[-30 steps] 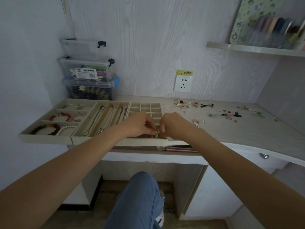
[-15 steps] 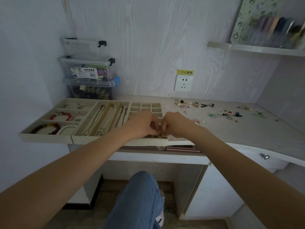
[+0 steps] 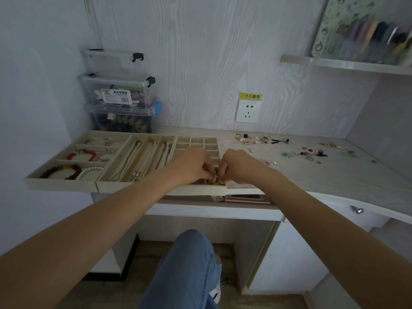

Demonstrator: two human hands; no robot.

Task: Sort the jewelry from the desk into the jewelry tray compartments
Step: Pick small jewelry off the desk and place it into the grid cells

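Yellow jewelry piece (image 3: 214,179), seemingly a ring, sits pinched between left hand (image 3: 193,164) and right hand (image 3: 238,166) fingers.

A single head-worn wide-angle camera is looking forward and down from above the seated person's knee, facing the desk (image 3: 334,175) and back wall (image 3: 200,52) at arm's reach; no second view is sharing the scene.
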